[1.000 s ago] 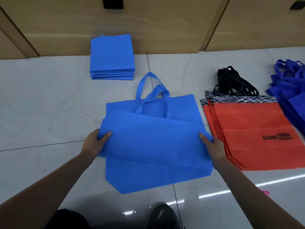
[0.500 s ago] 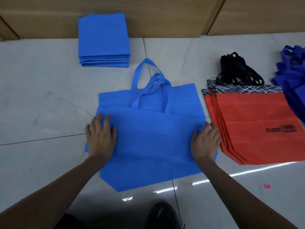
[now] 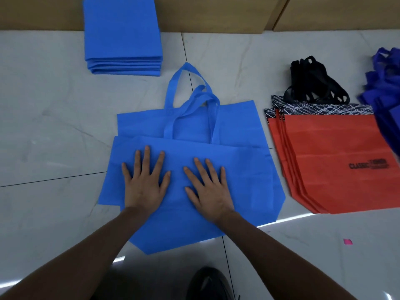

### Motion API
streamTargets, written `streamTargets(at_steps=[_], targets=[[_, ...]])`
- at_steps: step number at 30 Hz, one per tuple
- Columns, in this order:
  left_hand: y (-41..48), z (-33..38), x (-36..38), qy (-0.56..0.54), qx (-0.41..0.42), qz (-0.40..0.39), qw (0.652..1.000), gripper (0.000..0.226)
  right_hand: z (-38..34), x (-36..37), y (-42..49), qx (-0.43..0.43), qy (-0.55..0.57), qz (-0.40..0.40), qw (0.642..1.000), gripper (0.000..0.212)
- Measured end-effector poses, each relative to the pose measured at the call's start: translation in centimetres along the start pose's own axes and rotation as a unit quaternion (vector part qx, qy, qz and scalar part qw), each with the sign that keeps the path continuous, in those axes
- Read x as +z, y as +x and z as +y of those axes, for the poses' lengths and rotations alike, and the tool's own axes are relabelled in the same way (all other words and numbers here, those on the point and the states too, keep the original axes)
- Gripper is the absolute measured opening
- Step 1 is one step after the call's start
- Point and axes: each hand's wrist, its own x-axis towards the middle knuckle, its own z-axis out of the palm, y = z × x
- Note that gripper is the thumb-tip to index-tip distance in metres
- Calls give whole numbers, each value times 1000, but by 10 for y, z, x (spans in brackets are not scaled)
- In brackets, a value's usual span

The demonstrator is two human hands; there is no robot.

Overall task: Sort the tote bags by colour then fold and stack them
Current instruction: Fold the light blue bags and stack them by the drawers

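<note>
**Two flat hands on a part-folded light-blue tote bag**

Both my hands lie palm down on the light-blue tote bag [image 3: 244, 176] at the centre of the frame. My left hand [image 3: 144, 187] has its fingers straight and spread wide, pressing the cloth left of centre. My right hand [image 3: 208, 191] lies just beside it, equally flat and splayed, with nothing gripped. The bag rests on the pale floor tiles [image 3: 54, 126]. A layer of its cloth lies doubled over the body, and the far edge of that layer crosses just below the base of the looped handles [image 3: 173, 89], which point toward the top of the frame.

In the upper left of the frame sits a stack of folded light-blue bags [image 3: 122, 33], squared up and apart from the bag under my hands, close against the wooden cabinet fronts [image 3: 216, 11]. At centre right, several orange-red tote bags [image 3: 337, 152] lie flat and fanned, the top one printed in black. Each carries a black-and-white patterned band [image 3: 324, 108] along its far edge, and their black handles [image 3: 313, 83] bunch beyond it. A heap of dark-blue bags [image 3: 387, 100] overlaps the orange-red ones at the right edge. A pink scrap [image 3: 347, 241] lies at lower right, and a black shoe [image 3: 210, 282] shows at bottom centre.
</note>
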Motion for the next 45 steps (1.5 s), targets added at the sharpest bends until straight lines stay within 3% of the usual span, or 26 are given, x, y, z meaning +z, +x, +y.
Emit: streamTargets(at_steps=[3, 8, 13, 18, 22, 24, 27, 32, 33, 36, 39, 41, 43, 45], targets=[[0, 1, -1, -2, 8, 7, 1000, 63, 0, 0, 0, 2, 4, 13, 1000, 54], [-11, 1, 3, 28, 130, -18, 991, 66, 2, -5, 1, 8, 2, 16, 1000, 54], [-12, 1, 2, 15, 105, -23, 994, 64, 44, -7, -20, 230, 22, 19, 973, 60], [-3, -4, -7, -41, 25, 2, 999, 62, 52, -12, -24, 224, 56, 14, 973, 64], [-2, -10, -3, -22, 33, -2, 999, 63, 50, -28, 10, 245, 159, 124, 948, 42], [-3, -9, -2, -22, 30, -5, 999, 63, 54, -41, 39, 237, 270, 135, 923, 33], [-3, -10, 0, -19, 30, -2, 999, 62, 58, -59, 84, 260, 425, 92, 862, 41], [-3, -9, 2, -20, 31, 6, 999, 60, 52, -78, 134, 344, 595, 33, 726, 52], [-3, -9, 3, -20, 30, 6, 999, 60, 50, -78, 140, 347, 606, 17, 716, 53], [-3, -9, 2, -14, 31, 7, 999, 60, 47, -73, 152, 322, 576, -25, 751, 49], [-3, -9, 2, -15, 30, 8, 999, 60, 48, -70, 154, 287, 566, -65, 770, 29], [-3, -8, 2, -13, 30, 6, 999, 60, 45, -70, 151, 236, 498, -102, 828, 22], [-3, -9, 2, -10, 30, 4, 1000, 60, 41, -70, 149, 199, 416, -88, 883, 14], [-3, -9, 2, -6, 28, 3, 1000, 61, 38, -78, 146, 200, 439, -40, 875, 18]])
